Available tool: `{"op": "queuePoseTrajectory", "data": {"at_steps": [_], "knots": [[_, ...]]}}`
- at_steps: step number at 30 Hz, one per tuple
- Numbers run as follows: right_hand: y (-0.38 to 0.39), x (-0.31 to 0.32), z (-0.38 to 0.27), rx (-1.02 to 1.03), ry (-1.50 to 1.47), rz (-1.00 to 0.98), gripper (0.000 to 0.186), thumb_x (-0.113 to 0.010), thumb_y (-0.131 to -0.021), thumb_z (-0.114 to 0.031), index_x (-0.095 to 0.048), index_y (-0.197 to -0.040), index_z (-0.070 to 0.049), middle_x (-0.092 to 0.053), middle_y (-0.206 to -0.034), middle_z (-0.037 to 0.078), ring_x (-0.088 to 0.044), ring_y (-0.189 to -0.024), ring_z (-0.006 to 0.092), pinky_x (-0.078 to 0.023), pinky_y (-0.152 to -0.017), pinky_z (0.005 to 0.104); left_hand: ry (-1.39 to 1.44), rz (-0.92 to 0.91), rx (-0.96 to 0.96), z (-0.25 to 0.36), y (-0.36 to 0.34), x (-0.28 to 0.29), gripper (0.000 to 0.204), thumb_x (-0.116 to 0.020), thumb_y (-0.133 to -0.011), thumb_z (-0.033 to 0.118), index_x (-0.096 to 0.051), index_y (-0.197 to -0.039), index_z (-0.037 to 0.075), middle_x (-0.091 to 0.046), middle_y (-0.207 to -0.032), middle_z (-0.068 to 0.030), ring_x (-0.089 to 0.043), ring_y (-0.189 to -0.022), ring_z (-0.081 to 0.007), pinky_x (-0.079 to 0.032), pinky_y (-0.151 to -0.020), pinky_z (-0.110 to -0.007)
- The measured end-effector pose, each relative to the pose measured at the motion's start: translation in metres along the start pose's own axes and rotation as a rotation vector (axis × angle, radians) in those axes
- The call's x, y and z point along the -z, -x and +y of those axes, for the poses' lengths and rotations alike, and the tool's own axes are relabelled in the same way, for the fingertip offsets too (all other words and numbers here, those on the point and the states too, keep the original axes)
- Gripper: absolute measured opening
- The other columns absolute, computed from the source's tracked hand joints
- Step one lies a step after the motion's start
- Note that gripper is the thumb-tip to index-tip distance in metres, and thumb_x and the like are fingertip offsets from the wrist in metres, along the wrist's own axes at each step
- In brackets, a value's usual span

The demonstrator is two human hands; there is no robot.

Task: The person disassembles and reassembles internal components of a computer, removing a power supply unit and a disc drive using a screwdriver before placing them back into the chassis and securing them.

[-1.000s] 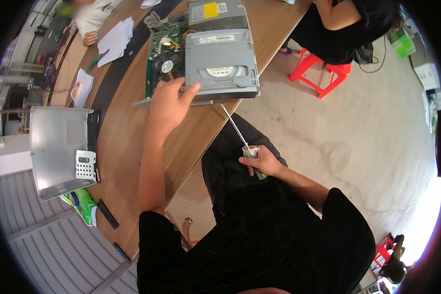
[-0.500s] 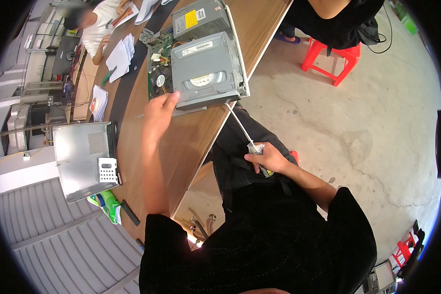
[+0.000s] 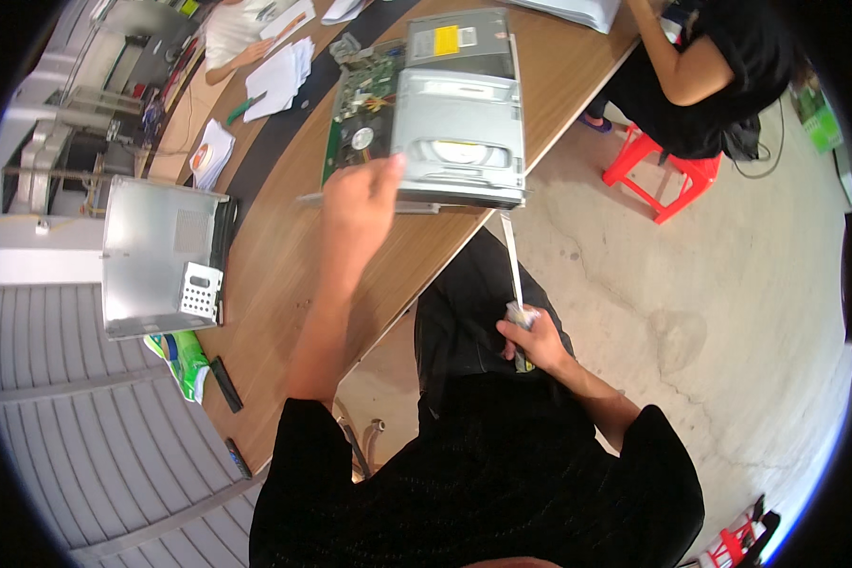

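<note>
Bright scene, glare at lower right, soft blur on left hand [image 3: 358,210], black fisheye rim

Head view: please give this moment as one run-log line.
left grip: at near edge of optical drive; right grip: holding screwdriver; metal cover: left of open computer

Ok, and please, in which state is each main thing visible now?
Computer: opened, inside exposed
Cover: off, apart from computer
Drive: inside computer
Screwdriver: held, pointing toward computer
Right hand: closed around screwdriver
Left hand: at drive's edge
Upper-right stool: upright
Papers: loosely piled
</note>
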State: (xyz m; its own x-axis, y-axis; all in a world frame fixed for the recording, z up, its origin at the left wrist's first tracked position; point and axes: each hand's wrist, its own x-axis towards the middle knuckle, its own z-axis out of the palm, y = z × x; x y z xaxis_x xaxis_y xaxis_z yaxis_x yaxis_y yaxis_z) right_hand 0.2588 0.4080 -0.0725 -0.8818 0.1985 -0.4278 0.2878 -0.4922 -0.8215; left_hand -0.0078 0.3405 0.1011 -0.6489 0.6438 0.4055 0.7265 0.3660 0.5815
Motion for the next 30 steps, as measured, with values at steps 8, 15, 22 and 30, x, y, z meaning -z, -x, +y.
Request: {"op": "queuePoseTrajectory", "data": {"at_steps": [8, 15, 22, 30], "knots": [[0.029, 0.034, -0.044, 1.016, 0.722, 0.394, 0.032, -0.07, -0.087, -0.02, -0.059, -0.109, 0.002, -0.063, -0.111, 0.019, -0.061, -0.105, 0.0283, -0.053, -0.084, 0.04, 0.32, -0.001, -0.338, 0.078, 0.01, -0.018, 0.025, -0.07, -0.088, 0.018, -0.068, -0.104, -0.001, -0.068, -0.102, -0.0175, -0.064, -0.096, -0.0337, -0.048, -0.089, -0.041], [-0.032, -0.007, -0.118, 0.999, 0.386, 0.708, 0.078, -0.07, -0.09, -0.016, -0.025, -0.151, 0.002, -0.039, -0.151, 0.02, -0.043, -0.136, 0.0298, -0.051, -0.089, 0.0319, 0.545, -0.316, -0.336, 0.053, -0.02, -0.013, 0.033, -0.063, -0.092, 0.015, -0.064, -0.124, 0.006, -0.071, -0.102, -0.0162, -0.069, -0.09, -0.0279, -0.052, -0.082, -0.034], [-0.05, -0.012, -0.132, 0.823, 0.534, 0.882, 0.053, -0.079, -0.083, -0.011, -0.056, -0.129, 0.003, -0.068, -0.11, 0.013, -0.063, -0.095, 0.0152, -0.049, -0.079, 0.0265, -0.321, -0.376, -0.549, -0.038, -0.087, -0.026, 0.063, -0.073, -0.075, 0.001, -0.055, -0.134, 0.014, -0.053, -0.137, -0.0117, -0.048, -0.13, -0.0305, -0.043, -0.104, -0.043], [-0.055, -0.005, -0.134, 0.904, 0.547, 0.905, 0.04, -0.079, -0.084, -0.013, -0.059, -0.116, 0.001, -0.064, -0.081, 0.003, -0.053, -0.068, 0.0056, -0.044, -0.061, 0.0227, -0.598, -0.396, -0.496, -0.064, -0.116, -0.067, 0.034, -0.075, -0.078, 0.015, -0.062, -0.109, 0.009, -0.058, -0.121, -0.011, -0.058, -0.112, -0.029, -0.048, -0.092, -0.043]]}}
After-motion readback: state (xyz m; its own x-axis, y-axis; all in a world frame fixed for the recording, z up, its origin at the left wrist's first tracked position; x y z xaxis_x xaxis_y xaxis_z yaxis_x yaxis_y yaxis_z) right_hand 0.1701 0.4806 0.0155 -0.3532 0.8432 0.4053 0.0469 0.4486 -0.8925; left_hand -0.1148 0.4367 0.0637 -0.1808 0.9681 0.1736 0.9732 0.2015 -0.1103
